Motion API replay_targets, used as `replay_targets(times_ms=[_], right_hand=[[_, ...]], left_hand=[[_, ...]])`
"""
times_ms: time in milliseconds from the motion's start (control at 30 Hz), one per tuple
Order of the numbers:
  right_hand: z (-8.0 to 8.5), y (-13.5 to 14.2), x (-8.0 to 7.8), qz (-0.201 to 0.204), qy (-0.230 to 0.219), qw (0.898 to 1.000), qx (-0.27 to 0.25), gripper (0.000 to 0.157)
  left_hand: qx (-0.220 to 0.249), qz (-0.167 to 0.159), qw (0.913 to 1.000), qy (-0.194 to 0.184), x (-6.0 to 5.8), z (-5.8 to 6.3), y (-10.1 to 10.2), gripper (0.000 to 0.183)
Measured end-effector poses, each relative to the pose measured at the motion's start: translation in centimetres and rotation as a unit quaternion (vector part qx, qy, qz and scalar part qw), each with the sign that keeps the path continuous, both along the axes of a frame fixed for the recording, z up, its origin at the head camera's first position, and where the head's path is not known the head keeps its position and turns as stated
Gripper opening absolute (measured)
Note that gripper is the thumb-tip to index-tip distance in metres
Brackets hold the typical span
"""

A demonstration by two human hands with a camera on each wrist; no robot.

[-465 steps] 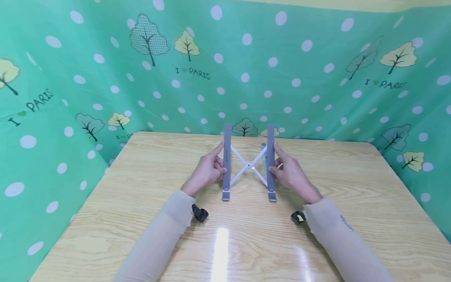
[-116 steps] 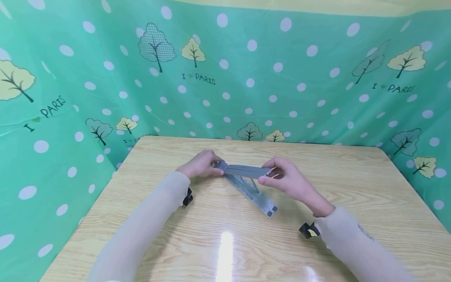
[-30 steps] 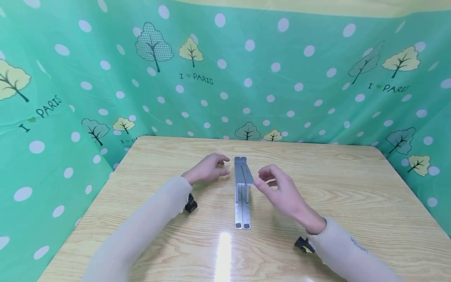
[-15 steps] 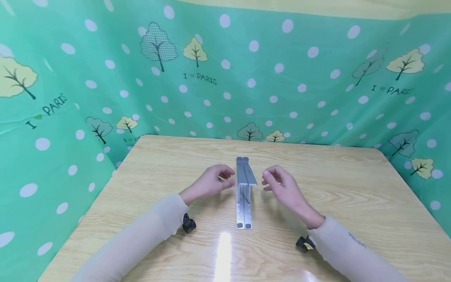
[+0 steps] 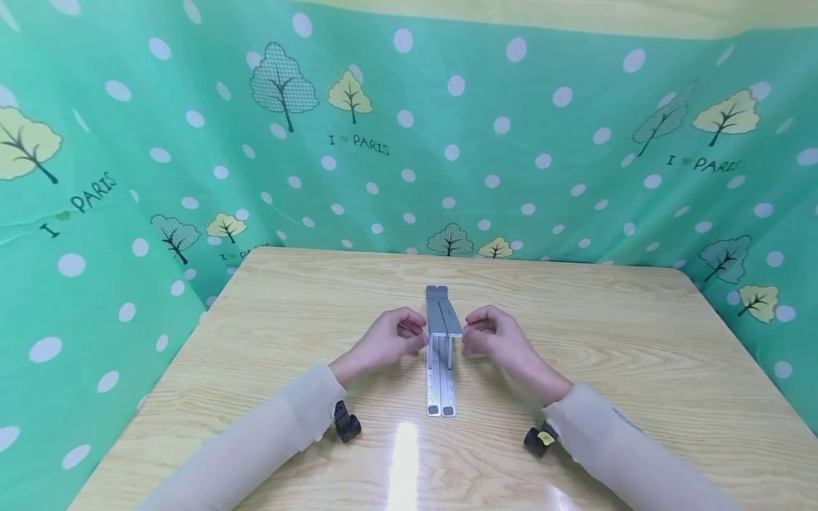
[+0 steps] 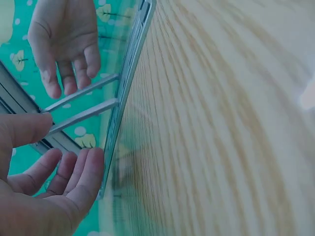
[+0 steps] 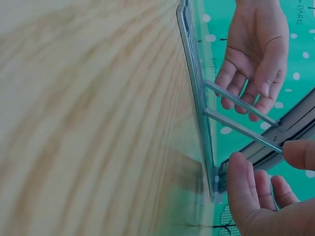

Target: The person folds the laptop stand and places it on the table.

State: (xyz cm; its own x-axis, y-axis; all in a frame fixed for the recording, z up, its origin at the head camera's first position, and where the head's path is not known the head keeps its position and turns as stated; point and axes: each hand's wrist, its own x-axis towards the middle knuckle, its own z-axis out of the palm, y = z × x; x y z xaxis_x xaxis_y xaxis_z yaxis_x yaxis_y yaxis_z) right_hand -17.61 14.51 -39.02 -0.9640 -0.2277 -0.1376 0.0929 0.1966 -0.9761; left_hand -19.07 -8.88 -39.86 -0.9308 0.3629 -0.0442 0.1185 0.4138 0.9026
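A grey metal folding laptop stand [image 5: 445, 321] stands mid-table, its two sides drawn together. Its upper rails slope up toward me, propped on two thin struts [image 6: 88, 116] above the base rails [image 7: 194, 73]. My left hand [image 5: 390, 341] is beside the raised end on the left, fingers loosely curved. On the other side is my right hand [image 5: 508, 344], thumb and fingers likewise relaxed. Both wrist views show the palms facing the stand with gaps between thumb and fingers. Neither hand grips it; whether the fingertips touch its edges is hard to tell.
The wooden table [image 5: 575, 319] extends around the stand on every side. A green dotted curtain [image 5: 409, 142] hangs behind it and along the sides. Small black cameras [image 5: 347, 424] sit at both wrists, below the light sleeves.
Earlier the stand was spread in an X between both hands; later it was narrowed, tilted and held, then left standing. Over the last half second both hands come closer to its raised end.
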Motion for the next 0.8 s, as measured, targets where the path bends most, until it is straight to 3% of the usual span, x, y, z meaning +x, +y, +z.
replay_targets(times_ms=[267,533,800], right_hand=[[-0.7,-1.1,-0.4,-0.007,-0.049,0.997,-0.053,0.033],[-0.8,-1.7,-0.5,-0.011,-0.068,0.996,-0.057,0.031],[-1.0,-2.2,-0.3,-0.018,-0.081,0.996,-0.042,0.031]], left_hand=[[0.025,0.017,0.9992,-0.025,0.3,-0.2,0.5,0.026],[0.064,0.02,0.997,-0.037,0.4,-0.3,1.0,0.025],[0.093,0.022,0.9929,-0.071,0.6,-0.2,1.5,0.022]])
